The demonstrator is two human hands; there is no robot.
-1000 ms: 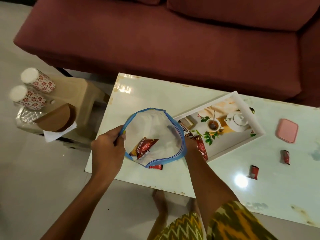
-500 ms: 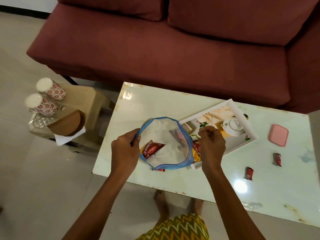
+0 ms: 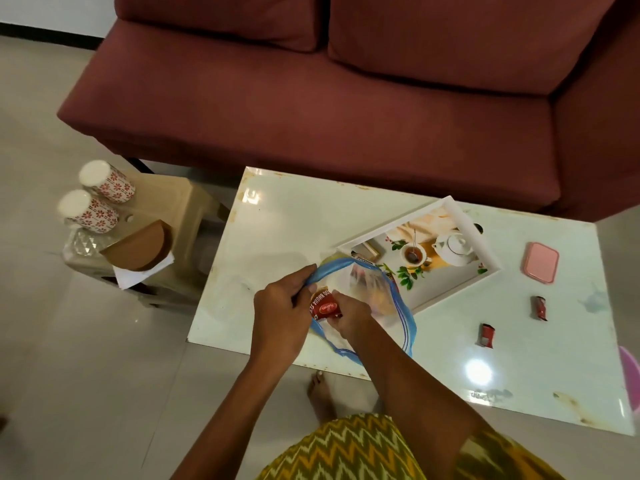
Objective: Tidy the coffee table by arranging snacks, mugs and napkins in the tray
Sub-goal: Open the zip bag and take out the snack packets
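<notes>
— Two hands at the bag, what does each hold?
— The left hand (image 3: pixel 280 308) pinches the blue rim of the clear bag (image 3: pixel 367 299); the right hand (image 3: pixel 349 315) grips a red snack packet (image 3: pixel 323 306) at the bag's mouth.
— And beyond the bag?
— The tray (image 3: pixel 460 216) lies on the tabletop (image 3: pixel 287 220), its near corner touching the bag. Right of the bag, two red packets (image 3: pixel 486 335) (image 3: pixel 539 307) lie apart, a pink lid (image 3: pixel 541 267) past them. Two flowered mugs (image 3: pixel 88 211) (image 3: pixel 107 181) stand on a stool (image 3: pixel 180 199) left of the bag.
</notes>
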